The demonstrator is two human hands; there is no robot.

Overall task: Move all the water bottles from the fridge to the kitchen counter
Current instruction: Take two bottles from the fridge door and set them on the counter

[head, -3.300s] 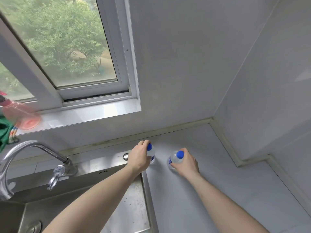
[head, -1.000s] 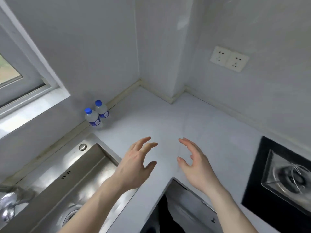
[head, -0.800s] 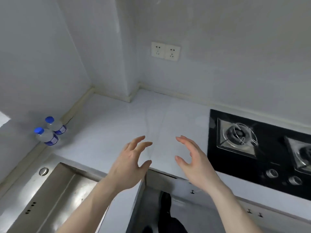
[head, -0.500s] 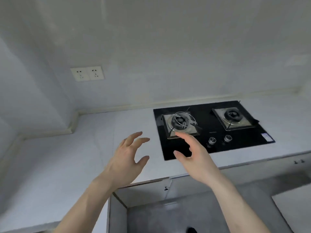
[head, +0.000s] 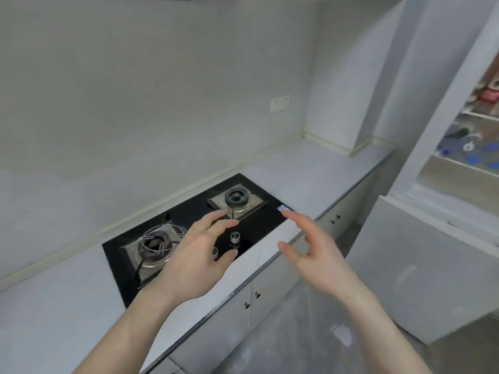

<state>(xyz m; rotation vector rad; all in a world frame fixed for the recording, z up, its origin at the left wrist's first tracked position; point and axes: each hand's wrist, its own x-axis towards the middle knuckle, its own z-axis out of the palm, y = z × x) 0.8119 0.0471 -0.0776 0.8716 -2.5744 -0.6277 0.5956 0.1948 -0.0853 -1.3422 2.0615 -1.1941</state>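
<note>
I am looking across the kitchen counter (head: 318,168), which is running from the lower left of the frame up toward the right, and nothing of the task is showing on the stretch in view. At the right edge the fridge (head: 456,190) is standing with its door open, its white lower front filling the right side of the frame. On a shelf inside, upper right, I am making out a blur of blue caps that I am taking for the water bottles (head: 475,155); how many, I cannot tell. The black gas hob (head: 259,228) is sitting in the counter at centre, with two burners and two knobs.

My left hand (head: 199,255) is hovering over the hob, empty, fingers spread and lightly curved, thumb apart. My right hand (head: 313,255) is floating over the counter edge, also empty, fingers loosely extended and a little apart.

I am judging this to be the trip to the fridge for a pickup, with bottles left to fetch. Next I am needing to close on the open shelf and reach both hands in, wrapping one bottle in each without knocking its neighbours.
</note>
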